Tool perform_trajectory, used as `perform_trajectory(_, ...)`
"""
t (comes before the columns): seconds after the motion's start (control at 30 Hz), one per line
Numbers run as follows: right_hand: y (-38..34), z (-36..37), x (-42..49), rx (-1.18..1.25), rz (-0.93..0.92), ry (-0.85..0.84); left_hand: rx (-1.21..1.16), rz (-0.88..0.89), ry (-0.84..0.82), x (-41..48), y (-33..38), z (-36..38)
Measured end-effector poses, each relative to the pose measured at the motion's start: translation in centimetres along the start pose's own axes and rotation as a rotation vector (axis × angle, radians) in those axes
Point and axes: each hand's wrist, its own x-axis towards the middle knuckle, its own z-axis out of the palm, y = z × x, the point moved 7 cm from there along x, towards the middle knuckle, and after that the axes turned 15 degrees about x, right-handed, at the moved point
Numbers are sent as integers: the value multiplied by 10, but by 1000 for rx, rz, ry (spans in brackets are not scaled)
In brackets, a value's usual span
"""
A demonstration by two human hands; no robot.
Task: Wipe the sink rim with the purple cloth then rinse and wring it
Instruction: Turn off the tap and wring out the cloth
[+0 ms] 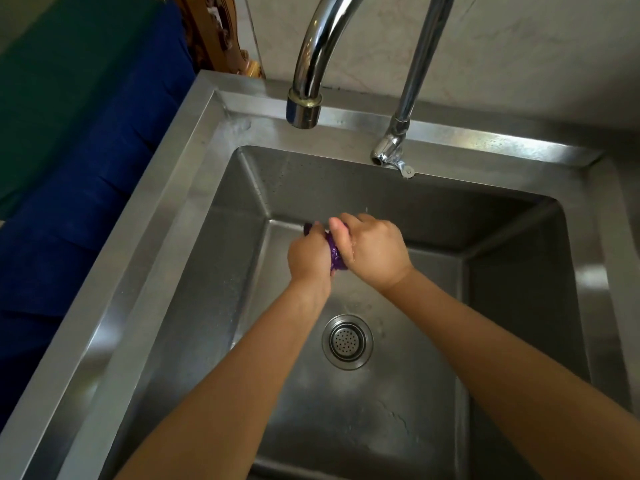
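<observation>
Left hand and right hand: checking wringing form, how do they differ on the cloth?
The left hand grips the purple cloth from its left side, the right hand from its right. The right hand sits higher in the picture than the left hand. Both curl round the cloth inside the sink.

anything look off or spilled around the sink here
Nothing stands out. The left hand and right hand grip the bunched purple cloth over the sink basin, beyond the drain. No water runs from the tap. Only a small wet patch shows on the back left rim.
</observation>
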Motion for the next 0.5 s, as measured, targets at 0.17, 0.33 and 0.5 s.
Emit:
perform_trajectory(0.17, 14, 13, -12, 214, 341, -35, 244, 350, 261, -12, 24, -15)
perform_trajectory(0.33, 19, 11, -10, 345, 513, -66, 335, 485, 309, -17, 35, -17)
perform_trajectory(0.5, 28, 11, -2, 319, 681, -78, 270, 409, 172, -2, 34, -9)
